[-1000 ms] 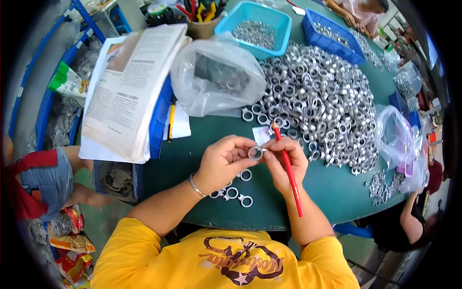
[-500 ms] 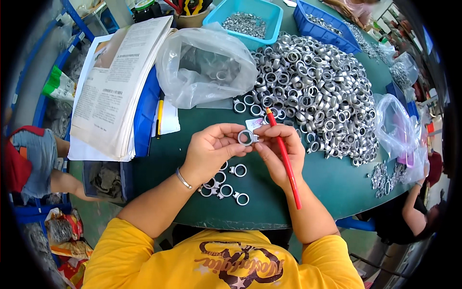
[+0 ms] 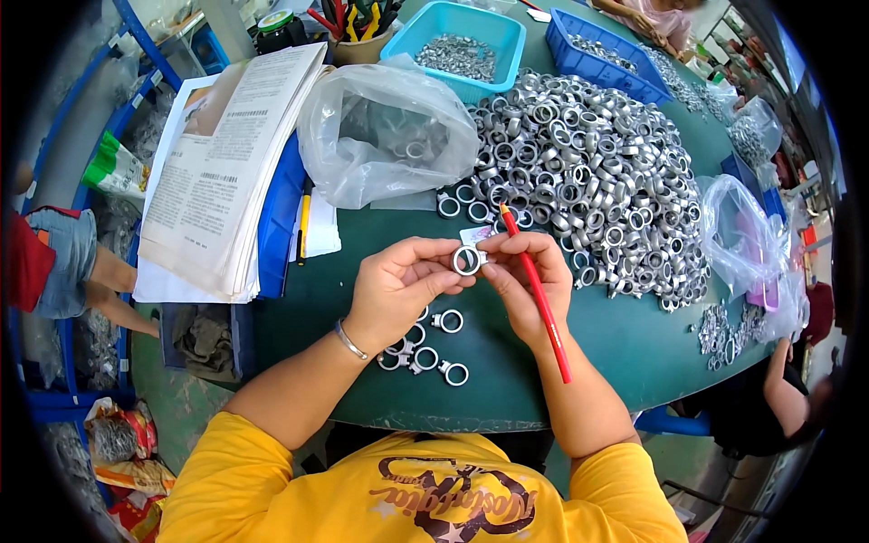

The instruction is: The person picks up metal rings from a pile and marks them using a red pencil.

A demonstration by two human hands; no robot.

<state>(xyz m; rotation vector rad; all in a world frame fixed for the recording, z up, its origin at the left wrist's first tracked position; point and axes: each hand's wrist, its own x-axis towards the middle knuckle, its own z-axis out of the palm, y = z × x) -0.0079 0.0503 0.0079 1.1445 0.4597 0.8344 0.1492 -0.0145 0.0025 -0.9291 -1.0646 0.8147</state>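
Metal ring [image 3: 467, 261] pinched between my left hand [image 3: 398, 285] and right hand [image 3: 528, 279], its opening facing me; red pencil [image 3: 536, 291] slants tip-up.

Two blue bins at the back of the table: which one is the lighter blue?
The light turquoise bin, behind the clear plastic bag. The other bin, to its right, is dark blue; both hold small metal parts.

Shiny metal ring [image 3: 466, 261], glossy red pencil [image 3: 536, 290], matt green tabletop [image 3: 625, 339].
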